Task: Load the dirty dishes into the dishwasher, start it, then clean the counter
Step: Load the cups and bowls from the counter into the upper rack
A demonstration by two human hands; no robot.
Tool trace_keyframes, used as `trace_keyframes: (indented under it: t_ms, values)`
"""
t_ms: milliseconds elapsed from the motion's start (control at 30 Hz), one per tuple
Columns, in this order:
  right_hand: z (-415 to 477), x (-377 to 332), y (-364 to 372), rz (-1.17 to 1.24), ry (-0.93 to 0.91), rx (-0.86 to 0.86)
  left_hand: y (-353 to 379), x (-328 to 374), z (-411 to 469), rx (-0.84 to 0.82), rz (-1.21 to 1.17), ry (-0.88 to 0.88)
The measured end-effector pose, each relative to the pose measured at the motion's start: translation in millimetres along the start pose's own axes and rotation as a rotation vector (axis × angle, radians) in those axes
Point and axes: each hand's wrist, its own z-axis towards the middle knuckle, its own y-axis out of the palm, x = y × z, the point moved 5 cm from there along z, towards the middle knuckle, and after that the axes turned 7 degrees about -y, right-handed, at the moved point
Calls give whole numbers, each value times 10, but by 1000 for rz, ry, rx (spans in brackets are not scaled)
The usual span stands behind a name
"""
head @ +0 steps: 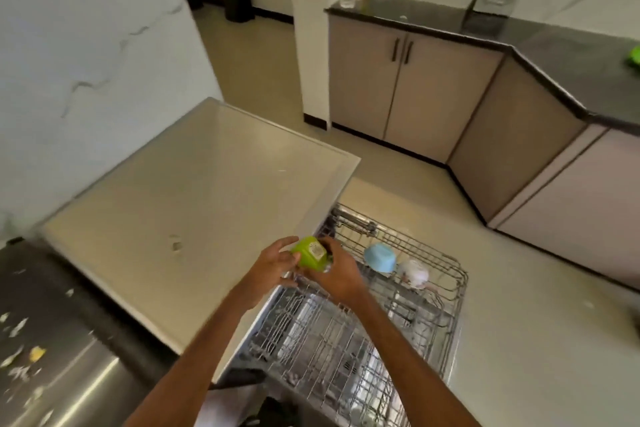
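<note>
The green bowl is held in the air above the near-left corner of the upper rack, and I cannot tell whether it touches any wire. Its base carries a pale printed label and is turned up towards me; the mouth therefore faces down and away, an attitude I judge correct for draining.

My left hand cups the bowl's left side, thumb against the wall and fingers partly spread behind it; my right hand wraps the right side with fingers curled over the edge. Both hands hold this one bowl and nothing else. Two hands suit a smooth, rounded shell that could slip from one during turning. The material looks like glossy plastic; the form is small and deep.

Further along the same rack sit a blue bowl and a white bowl, close together and both mouth-down; the free space lies on the near side of them. The rack is an open grid of grey coated wire; the lower rack beneath it is drawn out and shows mostly bare wire.

The dishwasher top is pale, flat and smooth. The steel surface at my left is brushed metal strewn with pale and yellow scraps; cleaning is, in my judgement, not yet begun.
</note>
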Motion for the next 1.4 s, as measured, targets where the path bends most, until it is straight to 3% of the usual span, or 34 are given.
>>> trace_keyframes:
  t_ms: [67, 167, 267, 400, 533, 833, 1100, 1400]
  values:
    - [-32, 326, -143, -3, 73, 53, 108, 59, 317, -7, 386, 22]
    - [-25, 833, -225, -67, 178, 93, 260, 293, 763, 93, 950, 218]
    - [73, 1248, -254, -161, 271, 112, 507, 587, 1168, 142, 1256, 498]
    - [337, 1759, -250, -328, 372, 107, 546, 723, 1794, 83, 1471, 473]
    - [694, 2267, -176, -402, 395, 26, 482, 685, 1983, 171, 1408, 560]
    - [1424, 2875, 0, -555, 344, -79, 463, 688, 2000, 150, 1381, 557]
    - [1421, 2972, 144, -772, 322, -136, 458, 693, 2012, 163, 1380, 545]
    - [1425, 3022, 185, -805, 380, -214, 455, 670, 2026, 178, 1377, 563]
